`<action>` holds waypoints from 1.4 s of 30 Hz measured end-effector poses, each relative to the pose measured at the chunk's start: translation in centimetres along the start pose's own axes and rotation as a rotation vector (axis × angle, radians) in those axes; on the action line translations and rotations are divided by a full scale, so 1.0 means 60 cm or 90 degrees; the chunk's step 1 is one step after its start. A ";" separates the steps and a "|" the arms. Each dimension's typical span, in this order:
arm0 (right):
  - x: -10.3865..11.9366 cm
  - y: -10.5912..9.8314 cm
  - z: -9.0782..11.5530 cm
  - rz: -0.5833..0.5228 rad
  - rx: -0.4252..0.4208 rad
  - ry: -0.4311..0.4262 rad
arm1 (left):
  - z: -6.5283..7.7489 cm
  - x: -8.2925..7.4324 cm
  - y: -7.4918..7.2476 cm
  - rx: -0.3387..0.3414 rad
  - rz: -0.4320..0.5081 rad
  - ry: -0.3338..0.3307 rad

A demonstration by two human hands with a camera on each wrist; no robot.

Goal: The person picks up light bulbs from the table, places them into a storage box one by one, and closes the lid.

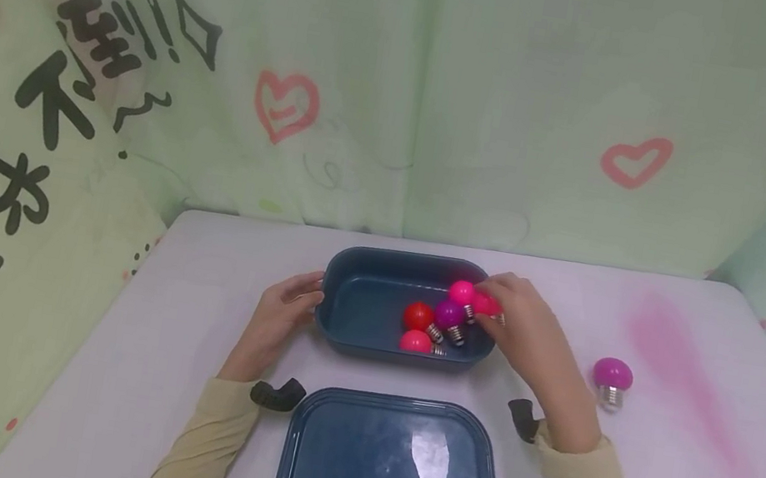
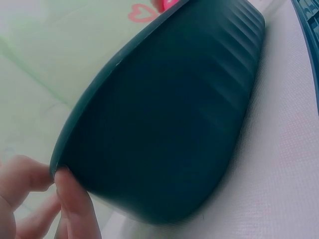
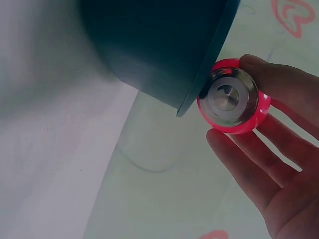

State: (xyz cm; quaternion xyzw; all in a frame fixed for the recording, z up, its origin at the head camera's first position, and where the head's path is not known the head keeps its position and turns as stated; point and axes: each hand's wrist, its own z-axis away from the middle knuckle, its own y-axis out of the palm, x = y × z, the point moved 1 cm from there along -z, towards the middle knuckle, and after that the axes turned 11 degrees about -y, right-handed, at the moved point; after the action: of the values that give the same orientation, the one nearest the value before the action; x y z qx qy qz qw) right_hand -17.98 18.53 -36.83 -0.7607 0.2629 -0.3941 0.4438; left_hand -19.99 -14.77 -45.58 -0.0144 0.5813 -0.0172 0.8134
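A dark blue plastic box stands on the table, its inside facing up. My left hand pinches the rim at its left end between thumb and fingers. Over the right end, my right hand holds a pink light bulb by the fingertips, its metal base towards the wrist camera, right at the rim. Inside the box, towards the right, lie a red bulb, a purple bulb, a pink bulb and another pink one at the front.
In front of the box lies a dark blue lid, flat on the white table. Another purple bulb stands to the right, beyond my right hand. A pale green curtain with hearts and lettering hangs behind the table.
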 end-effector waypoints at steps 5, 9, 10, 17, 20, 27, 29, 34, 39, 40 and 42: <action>0.009 0.011 -0.006 0.025 0.001 -0.034 | 0.001 0.000 0.001 0.000 0.007 0.000; 0.012 0.018 -0.009 0.030 0.006 -0.048 | -0.002 0.001 0.001 0.001 0.009 -0.004; 0.012 0.020 -0.010 0.031 0.006 -0.050 | -0.003 0.002 0.001 0.002 0.009 -0.004; 0.008 0.029 -0.012 0.042 0.012 -0.061 | -0.003 0.003 0.000 0.003 0.012 -0.004; 0.007 0.034 -0.013 0.047 0.009 -0.067 | -0.003 0.003 0.000 -0.001 0.006 -0.006; 0.006 0.044 -0.014 0.061 0.007 -0.069 | -0.006 0.002 0.000 -0.002 -0.005 -0.009; 0.005 0.047 -0.014 0.064 0.005 -0.069 | -0.006 0.002 0.000 -0.004 -0.007 -0.012; 0.000 0.056 -0.015 0.069 0.007 -0.067 | -0.006 0.000 0.001 -0.005 -0.006 -0.012; -0.002 0.065 -0.017 0.072 0.009 -0.066 | -0.005 0.000 0.001 -0.002 -0.004 -0.008; -0.003 0.066 -0.017 0.073 0.009 -0.067 | -0.005 0.000 0.001 -0.002 -0.004 -0.008; -0.003 0.070 -0.019 0.076 0.015 -0.063 | -0.005 0.001 0.001 -0.002 -0.003 -0.009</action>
State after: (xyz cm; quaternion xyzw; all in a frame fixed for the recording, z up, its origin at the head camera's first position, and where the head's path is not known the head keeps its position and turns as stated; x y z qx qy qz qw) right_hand -19.28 16.18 -40.26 -0.7569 0.2807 -0.3321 0.4878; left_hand -20.25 -14.74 -45.70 -0.0173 0.5758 -0.0184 0.8172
